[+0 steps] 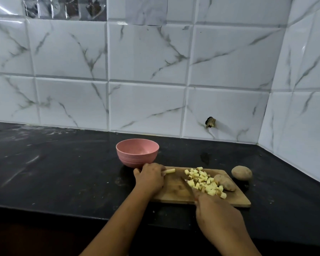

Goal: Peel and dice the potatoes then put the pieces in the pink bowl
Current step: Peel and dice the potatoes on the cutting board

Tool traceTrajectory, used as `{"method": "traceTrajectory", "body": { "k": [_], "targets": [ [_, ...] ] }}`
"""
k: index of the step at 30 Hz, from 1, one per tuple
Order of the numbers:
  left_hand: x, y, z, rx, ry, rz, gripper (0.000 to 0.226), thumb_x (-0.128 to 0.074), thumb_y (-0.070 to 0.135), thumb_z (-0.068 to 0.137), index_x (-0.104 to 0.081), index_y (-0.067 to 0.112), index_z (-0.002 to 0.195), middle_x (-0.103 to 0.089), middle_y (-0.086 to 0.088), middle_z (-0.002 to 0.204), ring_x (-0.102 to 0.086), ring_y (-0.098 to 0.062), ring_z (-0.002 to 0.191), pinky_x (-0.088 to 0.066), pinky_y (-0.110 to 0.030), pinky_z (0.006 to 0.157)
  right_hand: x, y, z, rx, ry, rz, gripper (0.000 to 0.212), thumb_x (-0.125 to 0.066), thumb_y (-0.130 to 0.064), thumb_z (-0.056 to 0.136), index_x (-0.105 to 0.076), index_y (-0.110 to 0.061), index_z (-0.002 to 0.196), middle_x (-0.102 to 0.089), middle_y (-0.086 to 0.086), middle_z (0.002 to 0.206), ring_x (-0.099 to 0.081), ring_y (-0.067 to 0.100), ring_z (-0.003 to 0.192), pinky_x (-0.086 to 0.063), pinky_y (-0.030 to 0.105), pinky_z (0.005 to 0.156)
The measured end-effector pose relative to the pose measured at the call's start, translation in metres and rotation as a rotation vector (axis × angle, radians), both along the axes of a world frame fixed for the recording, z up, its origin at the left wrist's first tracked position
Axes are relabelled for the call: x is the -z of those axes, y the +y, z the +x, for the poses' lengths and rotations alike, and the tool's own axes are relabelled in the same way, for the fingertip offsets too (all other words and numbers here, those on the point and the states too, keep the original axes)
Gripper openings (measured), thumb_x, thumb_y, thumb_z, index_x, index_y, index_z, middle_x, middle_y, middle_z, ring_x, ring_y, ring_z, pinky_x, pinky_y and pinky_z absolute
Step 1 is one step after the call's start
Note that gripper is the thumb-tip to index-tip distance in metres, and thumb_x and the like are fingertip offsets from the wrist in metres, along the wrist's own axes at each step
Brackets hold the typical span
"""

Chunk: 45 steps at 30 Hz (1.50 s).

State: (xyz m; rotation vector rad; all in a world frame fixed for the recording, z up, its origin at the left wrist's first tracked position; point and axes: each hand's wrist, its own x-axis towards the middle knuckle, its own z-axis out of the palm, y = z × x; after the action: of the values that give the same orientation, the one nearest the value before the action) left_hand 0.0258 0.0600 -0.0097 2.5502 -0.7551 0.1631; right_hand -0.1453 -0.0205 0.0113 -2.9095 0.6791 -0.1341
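Observation:
A wooden cutting board (175, 193) lies on the black counter. My left hand (149, 177) holds a pale potato strip (170, 171) at the board's far left corner. My right hand (217, 217) grips a knife (187, 186) whose blade slants across the board toward the strip. A heap of diced potato pieces (204, 182) covers the board's right half. One unpeeled potato (225, 182) rests on the board beside the heap, another unpeeled potato (241, 172) sits on the counter past the board's right end. The pink bowl (137, 153) stands just behind my left hand and looks empty.
The black counter (54, 172) stretches far to the left. A white marble-tiled wall (146, 71) runs behind and meets a side wall at the right corner. The counter's front edge lies just below the board.

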Motion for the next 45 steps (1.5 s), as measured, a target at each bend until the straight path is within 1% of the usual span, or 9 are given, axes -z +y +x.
{"method": "traceTrajectory", "body": {
  "k": [8,12,16,21,25,29,33,40,45],
  "targets": [
    [0.003,0.009,-0.022,0.028,-0.04,-0.075,0.02,-0.057,0.04,0.09,-0.065,0.037,0.107,-0.06,0.016,0.11,-0.046,-0.008,0.112,-0.025,-0.037,0.092,0.001,0.002,-0.009,-0.005,-0.158,0.033,0.048,-0.029,-0.032,0.104,-0.018,-0.041,0.15,-0.057,-0.006,0.124,-0.057,0.011,0.104,-0.047,0.027,0.08],
    [0.01,0.016,-0.036,0.039,0.025,-0.154,0.018,-0.062,0.046,0.085,-0.065,0.037,0.1,-0.053,0.02,0.088,-0.044,-0.001,0.101,-0.023,-0.033,0.092,-0.005,0.001,-0.004,0.01,-0.029,0.004,0.059,-0.037,-0.026,0.102,-0.008,-0.041,0.151,-0.055,-0.001,0.128,-0.057,0.015,0.107,-0.045,0.03,0.078],
    [0.006,0.02,-0.041,0.046,0.058,-0.244,0.009,-0.066,0.043,0.083,-0.059,0.041,0.077,-0.048,0.024,0.076,-0.04,0.003,0.093,-0.02,-0.03,0.089,0.001,0.009,0.0,-0.064,0.062,-0.065,0.064,-0.045,-0.021,0.1,-0.009,-0.034,0.152,-0.056,-0.001,0.124,-0.057,0.014,0.106,-0.042,0.028,0.073],
    [0.008,0.027,-0.044,0.075,0.093,-0.244,0.009,-0.062,0.046,0.085,-0.064,0.042,0.093,-0.043,0.026,0.085,-0.037,0.002,0.102,-0.02,-0.03,0.092,-0.008,0.001,0.0,-0.044,0.06,-0.065,0.066,-0.045,-0.021,0.1,-0.009,-0.038,0.152,-0.057,-0.001,0.122,-0.058,0.014,0.099,-0.038,0.025,0.061],
    [0.009,0.028,-0.046,0.048,0.057,-0.281,0.005,-0.065,0.042,0.084,-0.068,0.041,0.089,-0.057,0.026,0.092,-0.044,0.005,0.1,-0.021,-0.03,0.09,-0.006,0.01,-0.008,-0.082,0.067,-0.051,0.064,-0.043,-0.024,0.101,-0.007,-0.038,0.152,-0.054,0.001,0.126,-0.056,0.015,0.106,-0.041,0.028,0.074],
    [0.007,0.027,-0.048,0.021,0.079,-0.355,0.009,-0.072,0.037,0.079,-0.064,0.035,0.075,-0.063,0.021,0.077,-0.053,0.007,0.084,-0.02,-0.028,0.081,-0.002,0.017,-0.004,-0.112,0.079,-0.066,0.062,-0.042,-0.02,0.101,-0.01,-0.033,0.153,-0.054,0.002,0.126,-0.056,0.017,0.107,-0.039,0.029,0.072],
    [0.009,0.026,-0.047,0.034,0.124,-0.409,0.017,-0.074,0.033,0.078,-0.058,0.03,0.084,-0.069,0.018,0.076,-0.056,0.008,0.087,-0.021,-0.03,0.078,-0.004,0.009,-0.009,-0.099,-0.017,-0.078,0.06,-0.043,-0.022,0.1,-0.016,-0.038,0.151,-0.057,-0.003,0.123,-0.057,0.014,0.103,-0.04,0.027,0.067],
    [0.01,0.025,-0.048,0.043,0.044,-0.462,0.029,-0.077,0.031,0.075,-0.052,0.033,0.09,-0.067,0.02,0.071,-0.056,0.008,0.086,-0.022,-0.026,0.082,-0.004,0.019,-0.002,-0.133,0.157,-0.031,0.068,-0.048,-0.02,0.099,-0.008,-0.032,0.153,-0.054,0.003,0.127,-0.056,0.018,0.108,-0.044,0.031,0.081],
    [0.01,0.033,-0.05,0.008,0.108,-0.476,0.031,-0.08,0.033,0.071,-0.059,0.038,0.093,-0.065,0.018,0.095,-0.058,-0.004,0.104,-0.032,-0.032,0.099,-0.011,0.01,-0.01,-0.081,0.052,-0.044,0.065,-0.045,-0.021,0.1,-0.01,-0.038,0.152,-0.056,-0.001,0.123,-0.058,0.015,0.101,-0.038,0.025,0.06]
  ]
}}
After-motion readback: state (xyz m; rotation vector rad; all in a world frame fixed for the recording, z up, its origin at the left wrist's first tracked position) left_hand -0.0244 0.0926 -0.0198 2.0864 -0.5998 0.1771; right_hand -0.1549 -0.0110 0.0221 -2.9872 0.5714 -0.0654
